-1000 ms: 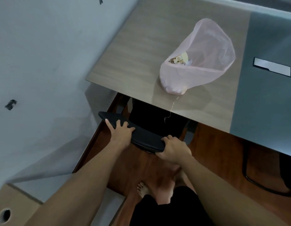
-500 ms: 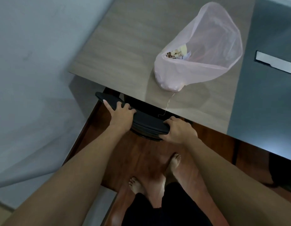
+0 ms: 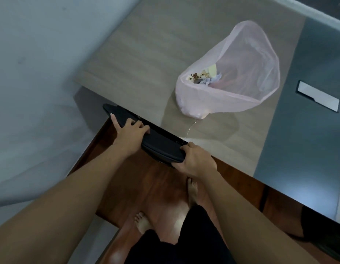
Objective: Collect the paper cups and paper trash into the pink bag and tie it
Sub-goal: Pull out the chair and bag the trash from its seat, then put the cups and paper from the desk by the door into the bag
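Observation:
A translucent pink bag point(image 3: 247, 73) stands open on the wooden table point(image 3: 146, 54), its mouth wide. Paper cups and crumpled paper trash point(image 3: 203, 78) lie inside at its bottom. A thin thread hangs from the bag's lower end over the table edge. Below the table edge, my left hand point(image 3: 130, 133) and my right hand point(image 3: 195, 161) both grip the top of a black chair back point(image 3: 161, 147). The chair's seat is hidden under the table. Both hands are well short of the bag.
A grey section of the tabletop point(image 3: 308, 121) lies to the right, with a white cable-slot cover point(image 3: 317, 96). A pale wall point(image 3: 32, 73) runs along the left. My bare feet point(image 3: 144, 223) stand on the reddish wood floor.
The chair back has slid further under the table with both hands on it. The view has moved closer to the table.

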